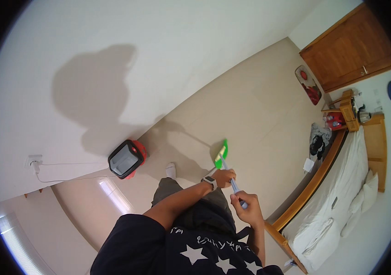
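A broom with a bright green bristle head (225, 147) and a pale grey-blue handle (235, 186) is in both hands. My left hand (224, 178), a watch on its wrist, is wrapped round the handle's forward part. Closer to my body, my right hand (248, 206) grips the handle near its end. The bristles appear to rest on the beige floor (250, 105), just ahead of my feet. My socked foot (171, 170) shows to the left of the broom.
A red and black bin-like container (126, 159) stands against the white wall, near a socket (34, 160) with cords. To the right is a wooden bed (326, 215) with white bedding. Clothes (318, 140) and a patterned mat (308, 85) lie farther off, before a wooden door (351, 48).
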Motion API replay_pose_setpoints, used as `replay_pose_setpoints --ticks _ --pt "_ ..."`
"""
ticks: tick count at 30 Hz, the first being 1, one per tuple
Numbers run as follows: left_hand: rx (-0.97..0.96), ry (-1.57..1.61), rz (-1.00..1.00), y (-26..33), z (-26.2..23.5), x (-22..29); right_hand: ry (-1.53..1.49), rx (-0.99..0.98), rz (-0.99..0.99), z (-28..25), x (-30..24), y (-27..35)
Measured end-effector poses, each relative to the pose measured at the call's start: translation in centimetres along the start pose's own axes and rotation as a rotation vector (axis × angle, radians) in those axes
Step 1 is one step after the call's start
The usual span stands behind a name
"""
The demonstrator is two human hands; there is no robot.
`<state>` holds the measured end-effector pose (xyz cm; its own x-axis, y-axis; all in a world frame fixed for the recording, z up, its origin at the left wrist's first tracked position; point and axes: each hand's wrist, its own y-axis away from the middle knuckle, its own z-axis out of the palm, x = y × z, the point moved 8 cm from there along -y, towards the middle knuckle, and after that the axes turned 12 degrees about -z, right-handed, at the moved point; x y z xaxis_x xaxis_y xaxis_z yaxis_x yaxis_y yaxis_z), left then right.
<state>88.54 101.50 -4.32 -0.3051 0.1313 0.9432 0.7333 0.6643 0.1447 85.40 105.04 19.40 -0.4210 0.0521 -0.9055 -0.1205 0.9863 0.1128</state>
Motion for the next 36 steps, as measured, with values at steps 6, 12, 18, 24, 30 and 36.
replay_pose_setpoints --ticks 6,12,18,24,30,36 --pt "0.227 0.021 -0.09 4.6 -10.9 0.2 -0.012 0.043 -0.137 5.2 -5.1 -2.1" --pt "0.117 0.128 0.025 9.3 -15.8 2.6 -0.016 0.077 -0.266 10.1 -12.0 -2.8" --pt "0.008 0.166 -0.081 13.0 -15.8 2.0 0.052 0.02 -0.228 14.3 -14.3 -3.6" --pt "0.245 0.207 0.052 14.7 -15.5 -4.5 -0.039 0.043 -0.126 17.9 -10.1 -5.4" --pt "0.395 0.25 -0.044 14.2 -18.1 -7.5 -0.045 -0.001 -0.232 19.7 -7.9 -5.4" --pt "0.313 0.269 0.019 13.3 -20.7 -2.4 -0.021 0.053 -0.184 17.0 -11.1 -4.6"
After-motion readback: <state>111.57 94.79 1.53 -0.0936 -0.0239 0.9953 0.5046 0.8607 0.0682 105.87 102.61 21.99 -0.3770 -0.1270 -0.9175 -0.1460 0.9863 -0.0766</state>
